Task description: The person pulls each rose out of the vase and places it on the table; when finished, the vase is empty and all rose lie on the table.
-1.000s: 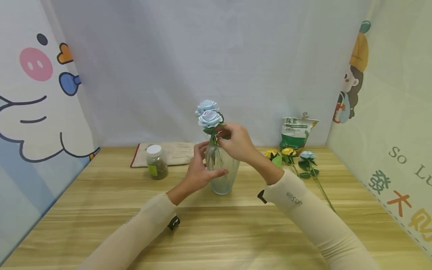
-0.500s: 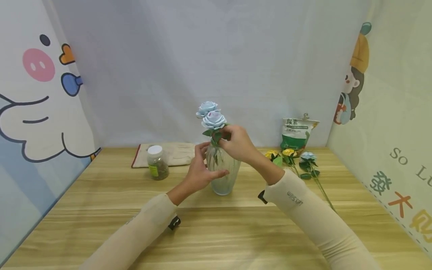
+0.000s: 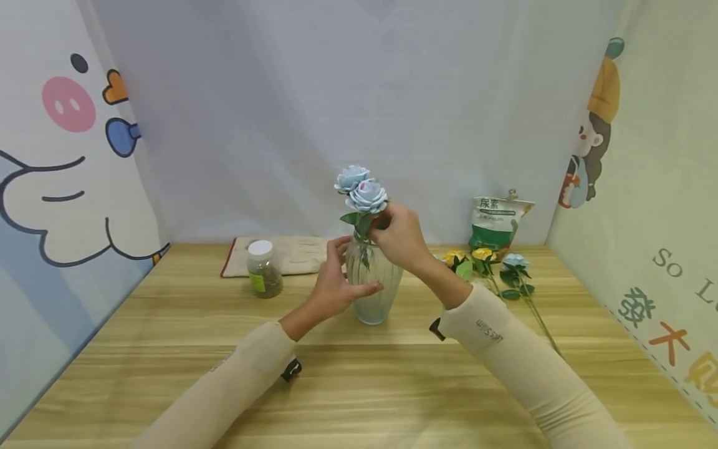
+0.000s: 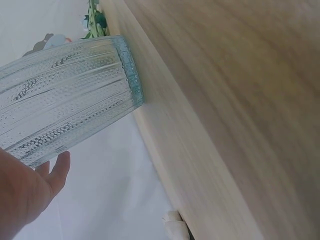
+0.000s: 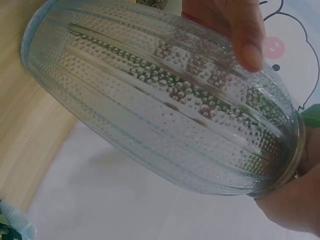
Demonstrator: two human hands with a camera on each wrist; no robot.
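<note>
A ribbed clear glass vase stands on the wooden table, with two pale blue roses at its mouth. The front rose partly overlaps the rear rose. My left hand holds the vase's side, thumb in front and fingers round the far left. At the rim, my right hand pinches a rose stem just under the blooms; its fingertips are partly hidden by leaves. The right wrist view shows the vase between my left hand and right hand.
A white-lidded jar stands left of the vase, before a pale fabric glove. At the right lie yellow roses and a blue rose with a long stem. A clipped green-and-white bag stands behind them.
The front rose has shifted right and turned a little, with my right hand still at its stem. My left hand keeps its hold on the vase.
</note>
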